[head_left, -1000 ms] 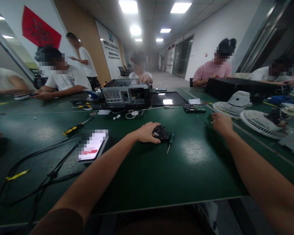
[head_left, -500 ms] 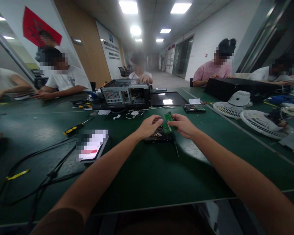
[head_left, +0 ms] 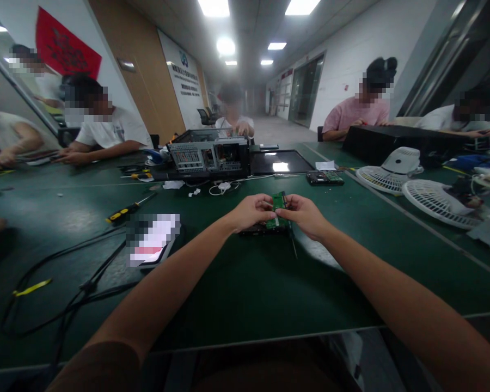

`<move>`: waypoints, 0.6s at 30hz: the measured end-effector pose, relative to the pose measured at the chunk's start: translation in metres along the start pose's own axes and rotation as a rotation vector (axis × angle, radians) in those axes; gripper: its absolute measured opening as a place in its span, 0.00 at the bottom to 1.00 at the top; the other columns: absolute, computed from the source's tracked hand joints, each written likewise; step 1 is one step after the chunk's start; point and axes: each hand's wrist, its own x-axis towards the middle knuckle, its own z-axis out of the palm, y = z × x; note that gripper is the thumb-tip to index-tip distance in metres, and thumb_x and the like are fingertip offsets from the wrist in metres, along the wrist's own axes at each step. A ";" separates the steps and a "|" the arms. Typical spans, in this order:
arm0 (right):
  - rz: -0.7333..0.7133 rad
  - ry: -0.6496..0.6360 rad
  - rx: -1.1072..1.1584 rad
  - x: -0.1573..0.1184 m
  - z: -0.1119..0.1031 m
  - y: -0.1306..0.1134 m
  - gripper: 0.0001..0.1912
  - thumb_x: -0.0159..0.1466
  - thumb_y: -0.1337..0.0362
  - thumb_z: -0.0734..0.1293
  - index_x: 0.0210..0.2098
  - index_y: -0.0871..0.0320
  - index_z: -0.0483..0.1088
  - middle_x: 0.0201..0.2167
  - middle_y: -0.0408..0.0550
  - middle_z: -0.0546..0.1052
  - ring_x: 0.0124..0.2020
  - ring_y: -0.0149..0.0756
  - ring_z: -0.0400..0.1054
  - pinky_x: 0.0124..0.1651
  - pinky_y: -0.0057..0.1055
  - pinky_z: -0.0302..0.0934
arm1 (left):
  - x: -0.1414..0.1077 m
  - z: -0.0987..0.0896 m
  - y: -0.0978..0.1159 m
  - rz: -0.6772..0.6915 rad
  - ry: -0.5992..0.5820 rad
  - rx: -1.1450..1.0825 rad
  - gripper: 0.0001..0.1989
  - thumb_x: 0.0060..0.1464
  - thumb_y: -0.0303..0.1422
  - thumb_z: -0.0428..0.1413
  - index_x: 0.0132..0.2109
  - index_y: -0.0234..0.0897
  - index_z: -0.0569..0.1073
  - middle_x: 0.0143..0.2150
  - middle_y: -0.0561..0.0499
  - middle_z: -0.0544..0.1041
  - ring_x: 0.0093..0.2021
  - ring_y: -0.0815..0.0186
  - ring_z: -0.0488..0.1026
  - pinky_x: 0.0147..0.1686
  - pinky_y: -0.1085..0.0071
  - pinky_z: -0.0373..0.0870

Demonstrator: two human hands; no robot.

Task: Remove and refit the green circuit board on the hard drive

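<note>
A green circuit board [head_left: 278, 202] stands up on a slant between the person's two hands. The right hand [head_left: 308, 215] has it pinched between thumb and fingers along its right side. The left hand's [head_left: 249, 212] fingers are curled in at the opposite edge; I can't tell whether they grip or merely touch. Just below the fingertips a dark hard drive [head_left: 258, 231] lies on the green table [head_left: 245, 294], partly covered by the hands, and I can't make out whether the board touches it. A thin screwdriver shaft [head_left: 294, 247] pokes out beneath the right fingers, its handle hidden.

Farther left of the fingers lie a phone [head_left: 155, 239] with its screen blurred, a yellow-and-black screwdriver [head_left: 122, 213] and a looped black cable [head_left: 85, 288]. Beyond the fingertips there's a coiled white cable [head_left: 224, 188], then an opened computer case [head_left: 210, 155] with a flat black panel [head_left: 281, 161] beside it. Off past the right fingers sits another drive [head_left: 325, 178], and well apart from them, white fan parts [head_left: 387, 174]. A co-worker [head_left: 234, 125] sits behind the case; others work around the table.
</note>
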 end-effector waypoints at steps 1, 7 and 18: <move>0.002 0.013 -0.013 0.000 -0.001 -0.001 0.21 0.54 0.61 0.80 0.44 0.57 0.74 0.39 0.46 0.80 0.38 0.36 0.74 0.46 0.36 0.70 | 0.000 -0.001 -0.001 0.004 -0.005 0.008 0.20 0.50 0.31 0.69 0.50 0.34 0.74 0.43 0.46 0.79 0.38 0.64 0.77 0.35 0.68 0.75; -0.028 0.090 -0.189 0.005 -0.021 -0.006 0.20 0.61 0.53 0.75 0.47 0.58 0.73 0.40 0.49 0.79 0.37 0.36 0.73 0.37 0.33 0.68 | 0.007 -0.005 -0.008 0.089 0.138 0.122 0.14 0.52 0.26 0.64 0.46 0.34 0.74 0.38 0.50 0.78 0.37 0.67 0.76 0.38 0.70 0.72; 0.007 -0.160 -0.965 0.004 -0.039 0.006 0.23 0.64 0.63 0.71 0.57 0.62 0.73 0.43 0.52 0.80 0.36 0.36 0.73 0.39 0.32 0.64 | 0.008 -0.003 -0.015 0.096 0.152 0.192 0.14 0.52 0.26 0.63 0.45 0.34 0.71 0.38 0.51 0.75 0.38 0.66 0.75 0.39 0.68 0.71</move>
